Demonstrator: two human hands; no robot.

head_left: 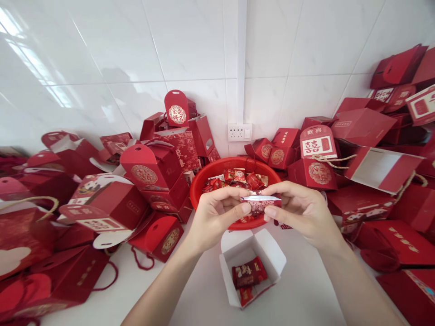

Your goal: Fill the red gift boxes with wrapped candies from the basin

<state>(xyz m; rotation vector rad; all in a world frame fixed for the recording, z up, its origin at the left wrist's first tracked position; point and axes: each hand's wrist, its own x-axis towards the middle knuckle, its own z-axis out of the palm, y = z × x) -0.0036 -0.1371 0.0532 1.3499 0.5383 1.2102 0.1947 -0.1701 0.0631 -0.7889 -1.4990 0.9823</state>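
Between my two hands is a small dark-red patterned packet (261, 204) with a whitish strip along its top. My left hand (215, 217) pinches its left end between thumb and fingers. On its right end, my right hand (302, 213) has the same kind of grip. Just behind sits a red plastic basket (197, 183) of wrapped sweets, its front partly hidden by my hands. Below them an open box with white inner walls (272, 253) stands on the table. Inside it lie a dark-red wrapped packet (249, 272) with gold characters and a smaller red one (246, 296).
Red gift boxes (115, 199) with cord handles are heaped on the left. More boxes (370, 203) pile up on the right, some tipped open. A wall socket (239, 132) is on the white tiled wall behind the basket.
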